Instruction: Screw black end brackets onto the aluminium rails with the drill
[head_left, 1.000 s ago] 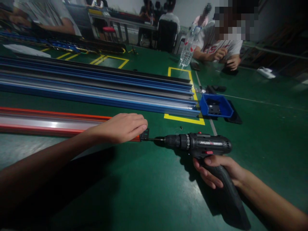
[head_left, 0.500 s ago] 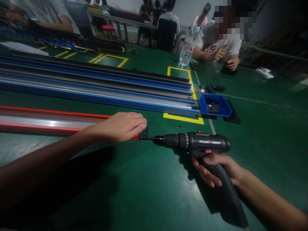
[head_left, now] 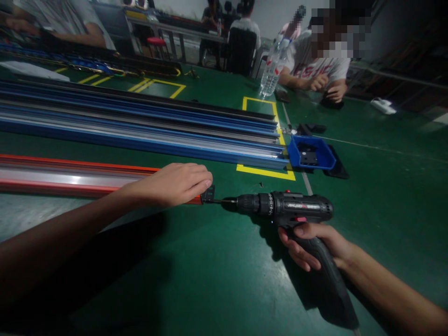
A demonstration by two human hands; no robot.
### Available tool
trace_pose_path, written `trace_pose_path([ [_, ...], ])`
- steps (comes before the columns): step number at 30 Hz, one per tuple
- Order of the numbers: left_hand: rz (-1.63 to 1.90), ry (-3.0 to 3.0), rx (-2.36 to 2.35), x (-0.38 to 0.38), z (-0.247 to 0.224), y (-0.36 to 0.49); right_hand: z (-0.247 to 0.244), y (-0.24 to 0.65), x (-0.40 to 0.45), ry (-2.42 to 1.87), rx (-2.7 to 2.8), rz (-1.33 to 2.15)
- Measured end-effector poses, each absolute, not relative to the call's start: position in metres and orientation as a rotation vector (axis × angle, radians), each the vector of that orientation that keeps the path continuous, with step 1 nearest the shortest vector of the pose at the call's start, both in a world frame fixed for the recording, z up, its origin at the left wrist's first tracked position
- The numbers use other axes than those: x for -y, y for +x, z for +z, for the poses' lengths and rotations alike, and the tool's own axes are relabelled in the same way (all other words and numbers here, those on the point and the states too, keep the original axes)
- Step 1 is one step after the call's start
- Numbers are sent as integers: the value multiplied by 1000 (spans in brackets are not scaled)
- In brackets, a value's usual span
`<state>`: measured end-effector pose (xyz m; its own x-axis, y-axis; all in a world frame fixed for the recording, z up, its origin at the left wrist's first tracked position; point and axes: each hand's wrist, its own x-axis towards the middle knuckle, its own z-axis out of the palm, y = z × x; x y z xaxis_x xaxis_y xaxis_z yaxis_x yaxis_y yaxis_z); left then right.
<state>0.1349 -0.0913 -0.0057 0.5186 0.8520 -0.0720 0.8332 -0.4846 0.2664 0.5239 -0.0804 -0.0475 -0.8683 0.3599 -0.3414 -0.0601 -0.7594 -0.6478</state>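
Observation:
A red metal profile (head_left: 80,177) lies along the left of the green table. My left hand (head_left: 175,183) is wrapped over its right end, fingers together. At that end a small black bracket (head_left: 209,193) sticks out beside my fingertips. My right hand (head_left: 315,245) grips the handle of a black power drill (head_left: 303,206), which points left. The drill's long bit (head_left: 224,201) reaches the bracket. The exact contact at the tip is too small to tell.
Blue and black profiles (head_left: 196,145) lie behind the red one. Right of them sits a blue bin (head_left: 331,158) with black parts. Plastic bottles (head_left: 271,77) stand further back, near a seated person (head_left: 325,70). A tiny dark piece (head_left: 261,185) lies above the drill.
The whole view has shifted very slightly. Both hands, the drill and the red profile keep the same positions relative to each other.

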Motion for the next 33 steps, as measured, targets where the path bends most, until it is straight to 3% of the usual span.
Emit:
trace_pose_path([
  [33,92,2487,-1429,92,-4,136,-43,521,81,-671,930,2667],
])
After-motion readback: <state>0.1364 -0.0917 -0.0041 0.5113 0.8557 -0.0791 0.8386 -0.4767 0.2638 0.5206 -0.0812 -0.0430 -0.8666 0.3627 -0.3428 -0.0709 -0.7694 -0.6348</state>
